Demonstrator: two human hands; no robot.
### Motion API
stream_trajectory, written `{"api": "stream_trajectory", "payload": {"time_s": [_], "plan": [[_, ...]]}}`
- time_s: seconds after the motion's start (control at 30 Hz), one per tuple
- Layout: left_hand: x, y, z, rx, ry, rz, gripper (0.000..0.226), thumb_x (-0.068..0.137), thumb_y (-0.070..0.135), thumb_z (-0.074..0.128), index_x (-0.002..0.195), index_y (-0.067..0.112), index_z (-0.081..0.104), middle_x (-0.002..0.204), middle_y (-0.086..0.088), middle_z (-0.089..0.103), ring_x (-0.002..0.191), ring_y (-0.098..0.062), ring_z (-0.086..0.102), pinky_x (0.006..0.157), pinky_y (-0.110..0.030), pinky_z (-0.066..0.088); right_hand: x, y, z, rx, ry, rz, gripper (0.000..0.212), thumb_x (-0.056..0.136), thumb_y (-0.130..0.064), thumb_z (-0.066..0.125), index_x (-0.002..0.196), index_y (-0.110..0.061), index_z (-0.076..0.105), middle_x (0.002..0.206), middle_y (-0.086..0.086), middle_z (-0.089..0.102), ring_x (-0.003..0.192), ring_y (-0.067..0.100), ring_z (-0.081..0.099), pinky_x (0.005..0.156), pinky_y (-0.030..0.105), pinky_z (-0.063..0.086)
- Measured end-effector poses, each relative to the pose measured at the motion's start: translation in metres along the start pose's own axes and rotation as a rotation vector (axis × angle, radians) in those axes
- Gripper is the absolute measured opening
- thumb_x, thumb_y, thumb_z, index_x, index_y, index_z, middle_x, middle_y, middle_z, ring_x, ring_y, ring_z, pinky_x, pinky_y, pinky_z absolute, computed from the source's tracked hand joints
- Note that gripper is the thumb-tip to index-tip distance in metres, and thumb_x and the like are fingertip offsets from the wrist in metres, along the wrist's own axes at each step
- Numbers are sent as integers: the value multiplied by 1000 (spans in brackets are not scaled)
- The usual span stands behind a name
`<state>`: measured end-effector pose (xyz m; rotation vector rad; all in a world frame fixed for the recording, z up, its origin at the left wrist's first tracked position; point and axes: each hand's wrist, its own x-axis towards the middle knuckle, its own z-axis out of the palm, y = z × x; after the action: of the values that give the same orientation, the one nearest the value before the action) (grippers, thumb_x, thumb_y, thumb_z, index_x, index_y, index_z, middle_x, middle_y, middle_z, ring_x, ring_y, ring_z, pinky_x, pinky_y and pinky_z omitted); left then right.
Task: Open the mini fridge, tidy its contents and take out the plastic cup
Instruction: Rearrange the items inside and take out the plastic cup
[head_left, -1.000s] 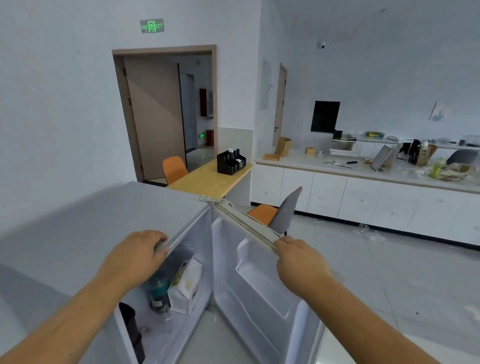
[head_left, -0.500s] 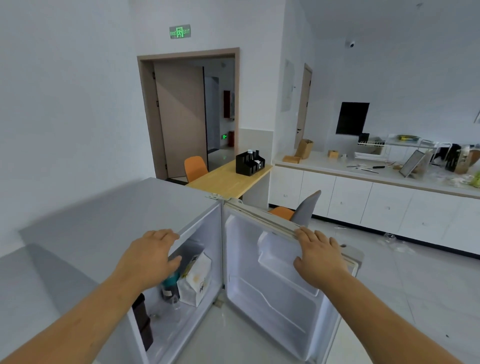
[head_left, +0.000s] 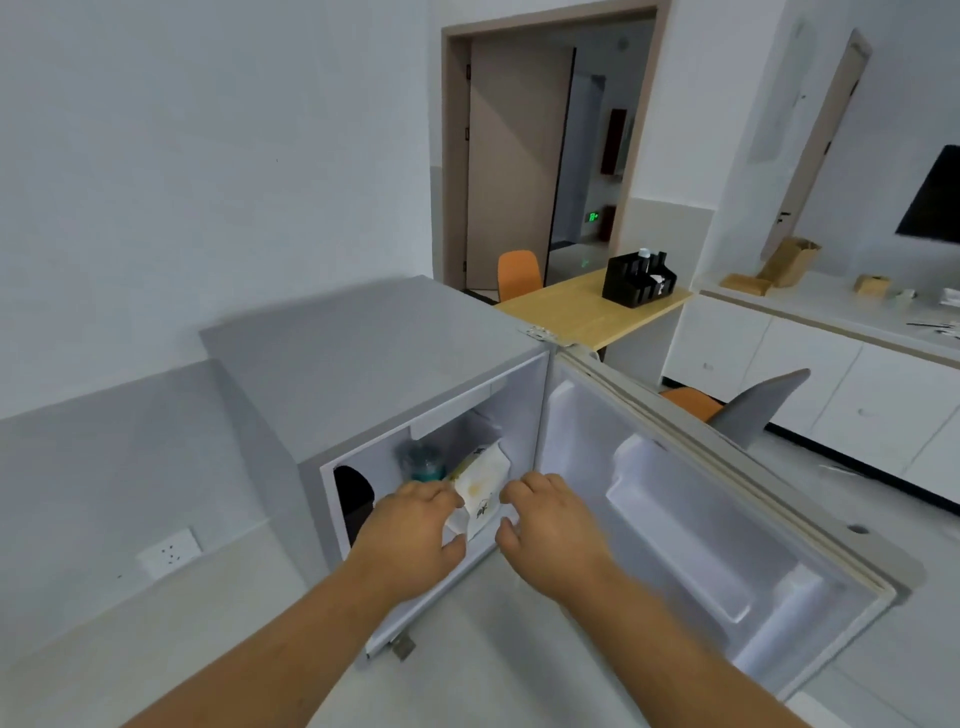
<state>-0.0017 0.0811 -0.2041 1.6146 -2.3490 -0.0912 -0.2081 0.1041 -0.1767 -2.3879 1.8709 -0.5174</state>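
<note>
Hands: left hand (head_left: 415, 535) and right hand (head_left: 550, 530) reach into the open mini fridge (head_left: 363, 364) — fingers loosely spread, flanking a white carton (head_left: 480, 488)
Plastic cup: cannot tell — a teal-banded container (head_left: 423, 462) stands behind
Room: white-walled, wooden counter (head_left: 582, 312) beyond

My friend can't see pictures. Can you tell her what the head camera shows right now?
A person's left hand and right hand reach into an open white mini fridge, either side of a white and yellow packet. Behind the packet stands a teal-capped bottle, and the fridge door hangs wide open on the right.
</note>
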Motion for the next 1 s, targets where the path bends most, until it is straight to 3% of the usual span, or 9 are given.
{"api": "stream_trajectory", "payload": {"time_s": [0.27,0.43,0.57,0.63,0.7,0.77,0.87,0.93,1.0], "plan": [[76,-32,72,-218,-14,-184,45,91,48,68,128,22,63,128,-1,66,115,-24,59,89,-38,55,102,11,96,168,-162,208,34,97,-38,56,125,-20,65,122,5,64,111,25,56,88,36,52],[118,-49,128,-543,-33,-499,38,89,38,70,120,18,63,116,-8,72,105,-32,67,85,-39,57,173,34,151,370,-250,521,33,93,-48,53,104,-19,63,100,3,68,78,22,59,57,26,41],[141,-66,171,-897,-116,-855,39,90,30,71,121,7,64,122,-17,71,111,-35,67,86,-36,52,208,52,185,524,-398,702,44,90,-60,56,110,-21,56,92,0,65,75,20,64,53,27,52],[145,-71,188,-978,-179,-946,35,90,28,71,116,4,69,116,-19,72,110,-37,68,87,-40,53,216,60,197,587,-431,735,39,91,-50,62,115,-19,57,97,3,66,77,22,67,44,26,54],[140,-72,199,-861,-280,-797,36,90,33,69,118,12,70,110,-8,71,110,-31,68,86,-36,52,223,66,203,671,-468,747,32,95,-32,62,122,-16,59,102,7,67,83,26,68,41,28,56],[135,-69,203,-739,-311,-603,39,90,42,65,124,22,67,112,4,65,109,-21,64,89,-31,48,227,72,205,664,-483,695,20,95,-23,60,114,-16,60,94,3,63,80,27,67,40,30,56],[138,-62,207,-612,-257,-364,36,92,43,62,121,24,69,123,3,72,116,-20,65,97,-29,50,233,78,196,360,-436,453,15,90,-21,61,102,-28,56,82,-5,57,70,22,64,42,28,51],[145,-56,210,-579,-259,-315,38,93,39,66,130,26,65,134,5,69,122,-18,62,96,-23,43,239,80,192,157,-385,329,14,87,-18,61,97,-26,57,85,-1,58,76,24,63,51,26,42],[154,-51,216,-561,-253,-272,46,94,42,65,138,26,58,142,6,64,128,-15,58,96,-20,36,246,82,193,103,-313,286,17,89,-15,59,105,-20,61,93,4,56,86,29,61,62,29,40]]}}
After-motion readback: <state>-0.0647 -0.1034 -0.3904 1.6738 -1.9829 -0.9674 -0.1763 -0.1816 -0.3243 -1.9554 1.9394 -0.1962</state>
